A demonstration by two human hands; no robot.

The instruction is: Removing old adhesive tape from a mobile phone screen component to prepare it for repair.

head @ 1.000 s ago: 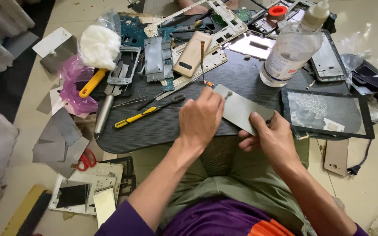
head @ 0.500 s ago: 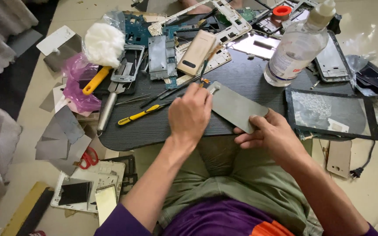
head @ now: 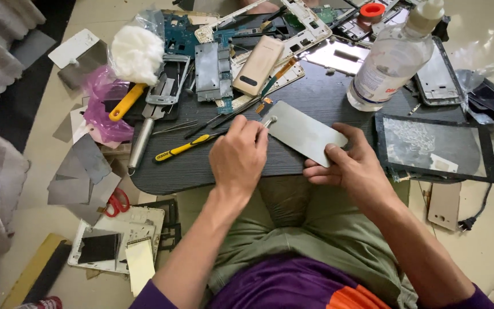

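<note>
Both hands – left hand (head: pixel 238 157), right hand (head: pixel 350 169) – pinch grey plate (head: pixel 304 133).

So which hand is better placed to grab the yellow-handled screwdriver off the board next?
Probably the left hand. It sits right beside the yellow-handled screwdriver, though it seems to pinch a small tool at the metal plate's corner. The right hand is farther away and pins the plate down.

Both hands (head: pixel 238 157) low, fingers (head: pixel 333 153) curled
</note>
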